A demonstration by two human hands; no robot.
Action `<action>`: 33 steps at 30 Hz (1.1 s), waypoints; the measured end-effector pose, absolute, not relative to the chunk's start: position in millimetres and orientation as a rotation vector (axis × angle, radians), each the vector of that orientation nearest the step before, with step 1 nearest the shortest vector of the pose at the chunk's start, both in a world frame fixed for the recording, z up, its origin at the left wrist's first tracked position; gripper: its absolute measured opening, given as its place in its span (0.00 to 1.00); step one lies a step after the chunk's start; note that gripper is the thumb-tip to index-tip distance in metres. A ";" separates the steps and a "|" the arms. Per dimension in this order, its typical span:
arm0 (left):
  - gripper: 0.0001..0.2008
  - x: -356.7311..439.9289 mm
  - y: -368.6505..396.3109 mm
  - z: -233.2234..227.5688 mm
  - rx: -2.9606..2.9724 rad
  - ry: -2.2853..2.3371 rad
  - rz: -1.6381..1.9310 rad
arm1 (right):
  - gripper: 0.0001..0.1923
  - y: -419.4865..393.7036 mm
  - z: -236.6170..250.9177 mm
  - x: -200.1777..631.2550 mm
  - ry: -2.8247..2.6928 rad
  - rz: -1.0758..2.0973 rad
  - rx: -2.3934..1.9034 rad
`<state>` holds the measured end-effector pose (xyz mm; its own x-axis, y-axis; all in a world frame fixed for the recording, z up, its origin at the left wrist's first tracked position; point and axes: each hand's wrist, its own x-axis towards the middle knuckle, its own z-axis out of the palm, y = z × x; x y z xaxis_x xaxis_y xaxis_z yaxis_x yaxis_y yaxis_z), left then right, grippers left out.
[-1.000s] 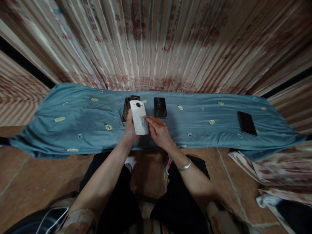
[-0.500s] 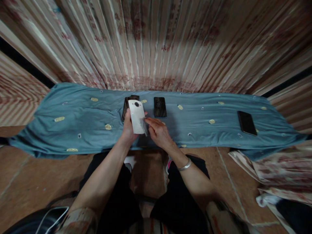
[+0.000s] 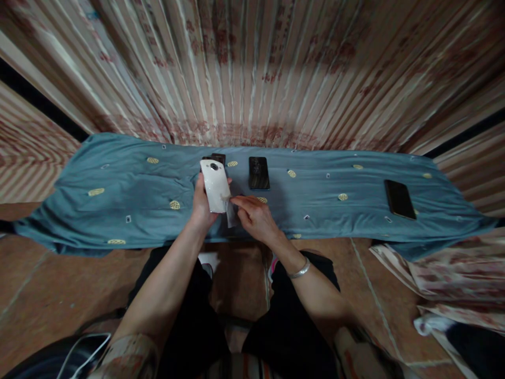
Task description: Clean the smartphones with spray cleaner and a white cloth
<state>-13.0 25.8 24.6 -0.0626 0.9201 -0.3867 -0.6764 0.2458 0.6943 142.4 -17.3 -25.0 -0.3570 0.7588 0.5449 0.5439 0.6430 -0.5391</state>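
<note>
My left hand [image 3: 201,208] is closed around a white smartphone [image 3: 215,187]. The phone's back faces up, with the round camera lens at its far end. Close by on the right, my right hand [image 3: 255,215] pinches a thin, pale, see-through wipe or sheet [image 3: 231,217]; its exact kind is unclear. Part of this sheet lies against the phone's lower right side, and the rest hangs below the fingers. Beyond the white phone, a dark flat device [image 3: 219,157] lies on the cloth, mostly hidden.
A blue-green cloth [image 3: 134,189] with yellow pineapple prints covers the long table. One black phone [image 3: 259,172] lies right of the white one, another black phone [image 3: 400,199] far right. Pleated, flowered curtains [image 3: 252,68] hang behind the table. A white cable [image 3: 84,355] shows at lower left.
My left hand has moved the white phone slightly left and away from me. The right fingers have slid a little left and down, and more of the pale sheet hangs below them.
</note>
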 end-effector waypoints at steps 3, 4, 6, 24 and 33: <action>0.31 -12.2 26.1 25.0 0.330 0.961 1.369 | 0.21 -18.3 -25.4 142.4 -2.066 0.329 -1.016; 0.31 -11.3 26.3 24.2 0.332 0.960 1.377 | 0.21 -18.3 -25.8 142.3 -2.066 0.322 -1.017; 0.30 -9.6 26.8 22.1 0.337 0.952 1.386 | 0.21 -18.1 -26.8 142.2 -2.063 0.311 -1.015; 0.32 -14.0 29.7 21.4 0.328 0.905 1.353 | 0.15 -25.1 -21.7 143.6 -2.048 0.325 -1.025; 0.30 -10.8 27.7 20.5 0.350 0.926 1.326 | 0.13 -25.9 -17.6 147.0 -2.084 0.244 -1.057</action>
<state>-10.8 27.7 20.5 -0.0356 0.9269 -0.3735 -0.6703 0.2551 0.6969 147.0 -25.9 -17.6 -0.3578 0.7534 0.5518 0.6055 0.6370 -0.4771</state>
